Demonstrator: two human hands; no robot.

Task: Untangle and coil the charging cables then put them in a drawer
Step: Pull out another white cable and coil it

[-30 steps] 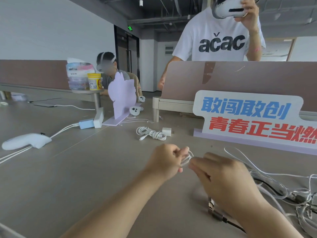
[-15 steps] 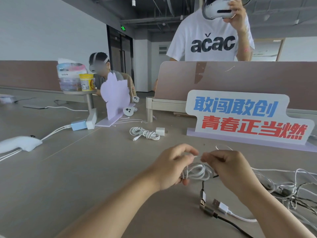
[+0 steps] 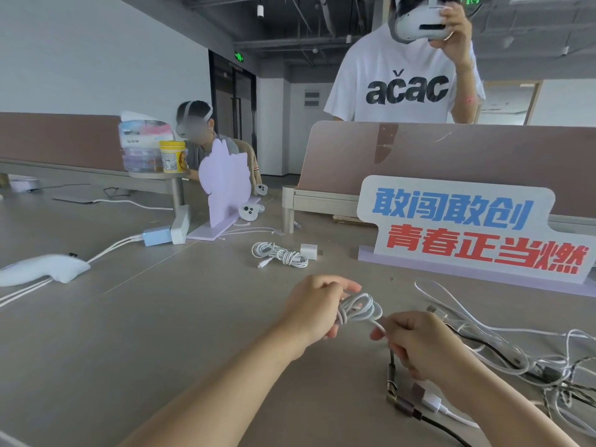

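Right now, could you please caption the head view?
Left hand holds a coiled white cable while right hand pinches its tail.

Grey desk [image 3: 135, 333], brown divider panels [image 3: 483, 156], white walls [image 3: 96, 59], exposed dark ceiling [image 3: 306, 21].

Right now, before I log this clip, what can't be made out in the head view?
Head view only:
- Drawer: none in the frame.
- Tangled cables: cut by right edge; count unclear.
- White coil: its tail hidden inside right hand; left hand covers its left part.
- Yellow tub label: too small.
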